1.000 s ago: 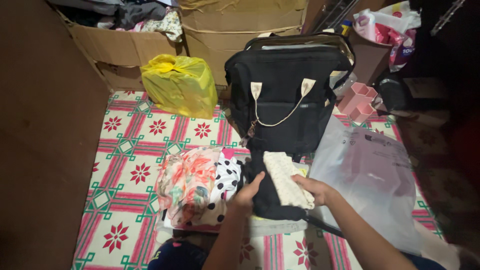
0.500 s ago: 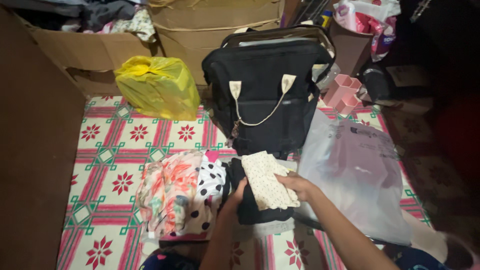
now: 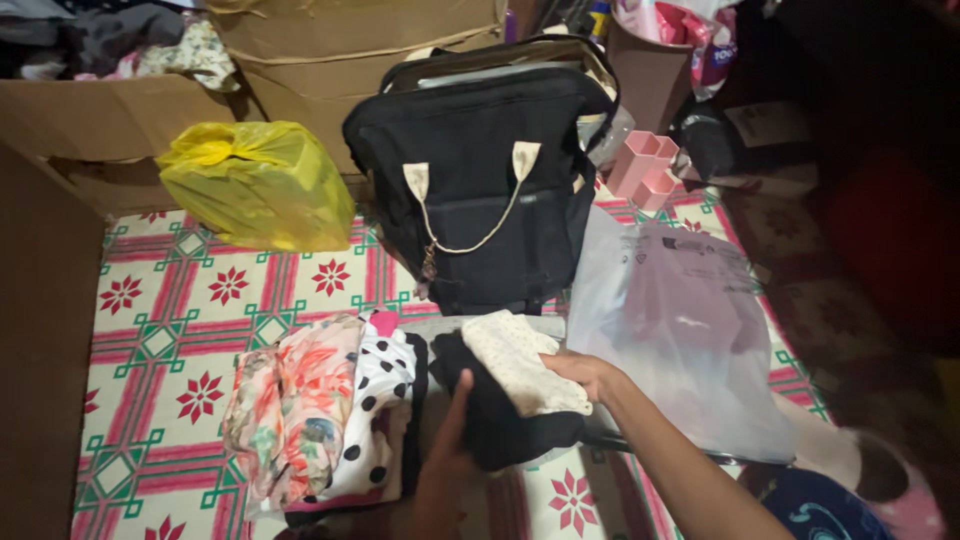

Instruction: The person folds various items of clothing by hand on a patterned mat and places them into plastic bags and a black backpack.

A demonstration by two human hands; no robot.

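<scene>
At lower centre, the folded cream dotted cloth (image 3: 522,372) lies on the black garment (image 3: 500,420), long axis running toward lower right; the right hand (image 3: 583,374) grips its right edge, the left hand (image 3: 450,450) clasps the garment.

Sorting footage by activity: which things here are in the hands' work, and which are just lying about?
In hand: cream cloth under the right hand; black garment held by the left hand.

Lying about: floral cloth, dotted cloth, black bag, yellow bag, clear bag, pink holder, boxes.
</scene>
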